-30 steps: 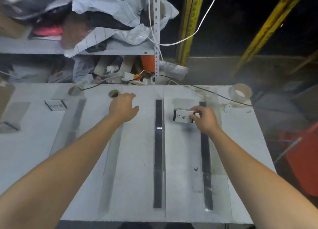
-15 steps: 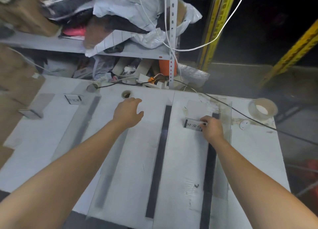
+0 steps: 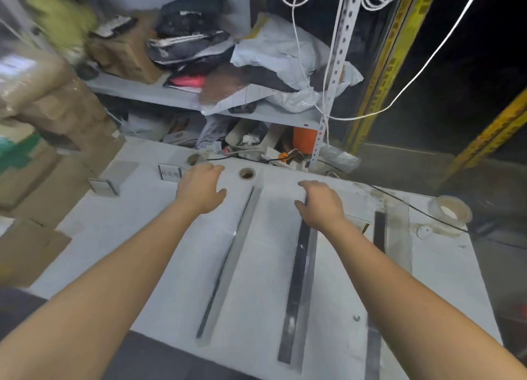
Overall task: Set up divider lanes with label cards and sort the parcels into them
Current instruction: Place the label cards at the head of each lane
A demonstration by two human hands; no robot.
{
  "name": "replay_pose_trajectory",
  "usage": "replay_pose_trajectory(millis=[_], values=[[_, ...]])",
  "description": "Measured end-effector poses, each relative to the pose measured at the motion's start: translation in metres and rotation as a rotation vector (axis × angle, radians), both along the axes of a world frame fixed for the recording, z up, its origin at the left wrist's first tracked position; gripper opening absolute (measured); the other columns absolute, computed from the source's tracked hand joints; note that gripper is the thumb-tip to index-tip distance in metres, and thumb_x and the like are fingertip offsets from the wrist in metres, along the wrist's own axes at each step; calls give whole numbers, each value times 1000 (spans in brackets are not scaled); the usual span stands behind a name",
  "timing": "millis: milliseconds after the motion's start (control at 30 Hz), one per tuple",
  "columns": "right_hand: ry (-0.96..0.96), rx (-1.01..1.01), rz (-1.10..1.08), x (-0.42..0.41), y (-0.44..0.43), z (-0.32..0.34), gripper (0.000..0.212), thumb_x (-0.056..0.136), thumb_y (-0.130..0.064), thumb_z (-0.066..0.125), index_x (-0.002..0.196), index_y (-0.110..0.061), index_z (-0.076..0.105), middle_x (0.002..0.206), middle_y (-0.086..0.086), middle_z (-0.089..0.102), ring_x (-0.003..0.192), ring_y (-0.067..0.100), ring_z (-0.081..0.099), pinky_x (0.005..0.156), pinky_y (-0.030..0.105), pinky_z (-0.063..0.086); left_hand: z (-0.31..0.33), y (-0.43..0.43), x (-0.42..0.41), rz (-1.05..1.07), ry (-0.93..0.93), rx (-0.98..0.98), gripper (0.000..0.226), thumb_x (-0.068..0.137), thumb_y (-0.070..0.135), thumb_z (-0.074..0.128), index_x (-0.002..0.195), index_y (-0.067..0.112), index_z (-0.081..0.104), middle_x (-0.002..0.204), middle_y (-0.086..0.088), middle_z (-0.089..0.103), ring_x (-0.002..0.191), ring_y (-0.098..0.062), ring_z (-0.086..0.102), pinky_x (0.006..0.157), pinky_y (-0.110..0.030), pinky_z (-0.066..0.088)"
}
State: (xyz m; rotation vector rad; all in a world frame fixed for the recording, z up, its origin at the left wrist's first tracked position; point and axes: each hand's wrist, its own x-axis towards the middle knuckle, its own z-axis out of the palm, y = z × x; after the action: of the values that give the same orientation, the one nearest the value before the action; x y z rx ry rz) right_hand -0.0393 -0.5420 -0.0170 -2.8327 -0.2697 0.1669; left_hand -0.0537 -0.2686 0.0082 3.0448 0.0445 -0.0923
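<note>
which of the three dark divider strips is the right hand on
The middle strip: the right hand covers its far end, while the left strip and right strip lie clear of it.

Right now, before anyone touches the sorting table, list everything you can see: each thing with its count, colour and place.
table: one, white, under everything
divider strips: three in view, clear and dark, running lengthwise on the table
label cards: two, white with black print; one at the far left, one mostly hidden behind the right forearm
clear stand: one, transparent, table's left edge
tape roll: one, pale, table's far right corner
cardboard boxes: several, brown, left of the table
shelf: one, grey, behind the table
left hand: one, bare, beside the far-left card
right hand: one, bare, over the middle strip's far end
</note>
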Motion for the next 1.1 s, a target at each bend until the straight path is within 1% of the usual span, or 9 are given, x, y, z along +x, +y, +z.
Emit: replay_pose_trajectory(millis=[133,267,367,433,533,600,700,900,1100], values=[[-79,-25,83,-13,86,17,51,94,-32,61,141,-19,50,137,8,58,125,30,53,100,41,46,11,90,-38,108,-26,-132,58,87,42,62,138,18,50,133,-8,56,124,-33,50,99,-47,46],[-54,-2,116,-38,183,24,50,93,-27,62,141,-22,51,140,6,56,126,30,52,96,40,46,17,192,-77,156,-29,-140,59,89,40,64,141,17,47,141,-8,51,129,-30,48,102,-47,44],[-33,7,142,-53,254,25,47,95,-25,59,141,-23,50,139,7,56,125,31,52,93,41,47,15,266,-102,206,-41,-95,51,88,37,62,133,15,52,130,-9,57,119,-31,51,91,-45,49],[-41,26,152,-61,297,25,44,95,-22,58,139,-21,52,137,7,58,124,30,53,92,40,46,11,306,-117,223,-28,-81,48,89,33,62,132,16,53,125,-8,57,116,-30,51,87,-43,50],[-2,64,165,-69,353,22,45,93,-22,60,138,-21,54,138,7,58,124,28,53,97,40,48,3,352,-131,223,-4,-146,52,89,29,62,138,16,49,129,-9,55,120,-30,50,93,-44,48],[32,63,186,-69,385,16,46,93,-25,61,139,-22,53,141,6,55,126,27,52,99,39,47,-2,374,-132,213,3,-174,52,89,28,62,137,15,49,128,-8,55,121,-30,50,93,-44,48],[49,67,239,-59,424,6,46,95,-25,61,140,-23,52,144,2,54,132,25,48,104,40,45,-10,397,-123,208,14,-160,45,91,28,60,133,16,50,124,-8,55,118,-29,50,88,-42,49],[122,116,314,-15,483,-32,46,93,-22,63,138,-21,53,139,0,57,128,23,50,101,38,45,-37,422,-88,200,66,-108,44,94,30,56,135,15,47,121,-7,55,116,-28,50,85,-40,49],[232,143,270,38,525,-83,48,92,-22,63,139,-20,52,138,2,57,130,22,49,99,37,47,-67,436,-47,183,199,-79,53,95,31,58,144,16,42,134,-6,54,117,-29,54,87,-37,49]])
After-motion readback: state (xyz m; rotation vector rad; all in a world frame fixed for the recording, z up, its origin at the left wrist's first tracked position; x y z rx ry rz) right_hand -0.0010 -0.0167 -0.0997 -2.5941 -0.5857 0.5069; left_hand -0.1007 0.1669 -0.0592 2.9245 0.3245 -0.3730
